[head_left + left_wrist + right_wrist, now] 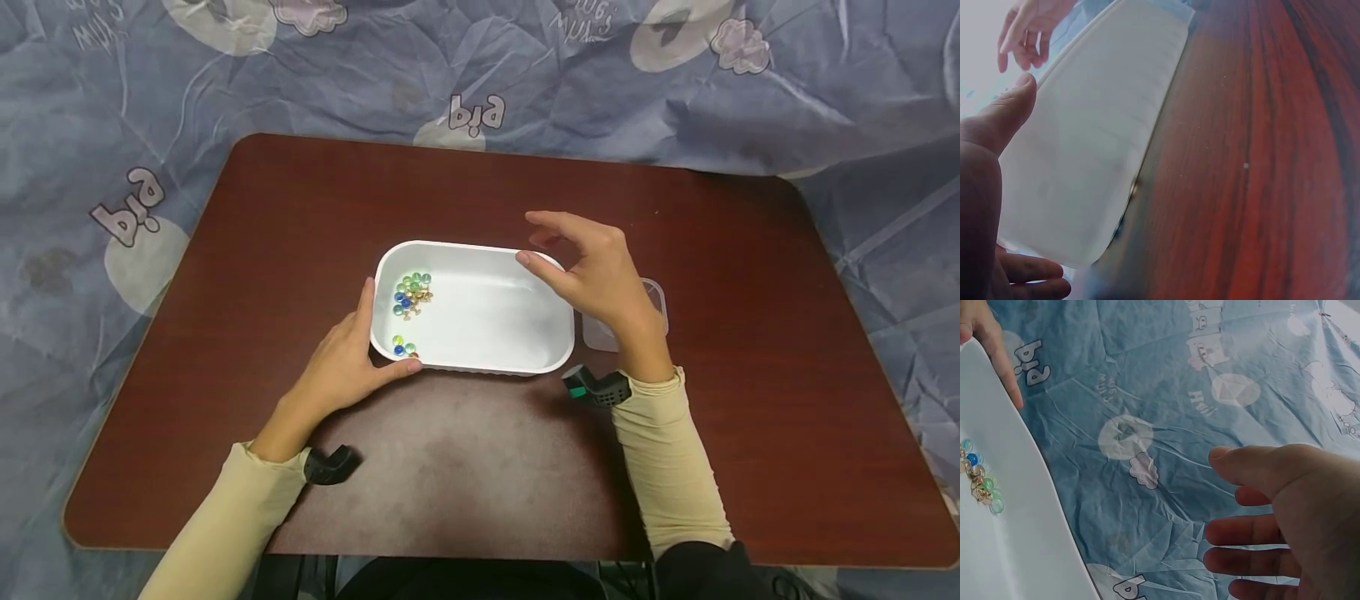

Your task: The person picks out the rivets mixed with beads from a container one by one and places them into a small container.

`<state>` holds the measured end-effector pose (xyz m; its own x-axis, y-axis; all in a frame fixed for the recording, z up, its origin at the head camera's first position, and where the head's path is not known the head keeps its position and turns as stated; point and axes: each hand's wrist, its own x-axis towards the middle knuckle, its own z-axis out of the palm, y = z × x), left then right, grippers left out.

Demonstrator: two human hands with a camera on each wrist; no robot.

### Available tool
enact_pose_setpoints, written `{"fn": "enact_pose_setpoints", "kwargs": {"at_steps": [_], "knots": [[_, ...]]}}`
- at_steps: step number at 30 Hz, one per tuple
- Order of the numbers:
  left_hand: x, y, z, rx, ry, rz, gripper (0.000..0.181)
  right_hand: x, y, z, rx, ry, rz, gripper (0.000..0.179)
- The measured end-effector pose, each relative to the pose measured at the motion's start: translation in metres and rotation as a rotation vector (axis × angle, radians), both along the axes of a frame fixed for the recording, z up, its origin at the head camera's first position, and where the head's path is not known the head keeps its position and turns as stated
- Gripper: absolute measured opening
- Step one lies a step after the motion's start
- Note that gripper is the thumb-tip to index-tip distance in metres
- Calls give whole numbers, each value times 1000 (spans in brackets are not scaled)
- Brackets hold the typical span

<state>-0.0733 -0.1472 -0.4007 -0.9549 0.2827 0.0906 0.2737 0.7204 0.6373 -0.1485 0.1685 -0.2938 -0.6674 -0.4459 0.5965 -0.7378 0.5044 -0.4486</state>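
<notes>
In the head view, a reddish-brown table [750, 333] is seen filling most of the frame, with a white plastic tray [495, 321] set at its centre. The tray's left end is braced by the left hand [341, 358], its straight fingers and thumb laid along the corner rather than curled round it; a hard push there could slide or tip the tray. The right hand [603, 271] is held above the tray's right end, fingers loosely parted and nothing grasped. If lowered carelessly, the rim could be knocked, or the clear plastic container [600, 335] partly hidden under its wrist could be nudged. At the tray's left, glass marbles [406, 303] are gathered and could be sent rolling by a tilt. Small gold-coloured pieces [424, 295] are mixed among them and could be missed or pinched along with a marble.
</notes>
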Motion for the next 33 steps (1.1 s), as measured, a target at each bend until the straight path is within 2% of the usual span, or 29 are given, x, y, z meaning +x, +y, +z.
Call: {"fn": "enact_pose_setpoints", "kwargs": {"at_steps": [7,18,23,33], "knots": [[2,0,-4,7,-10,-1,126,-4,-6,-5,-8,-61,11,39],[3,1,-1,3,-17,-3,126,-14,-22,-3,6,-187,30,38],[1,1,0,2,-12,1,126,-19,-28,-5,29,-257,35,36],[1,0,-2,12,-18,-4,126,-26,-38,-13,81,-325,52,31]]}}
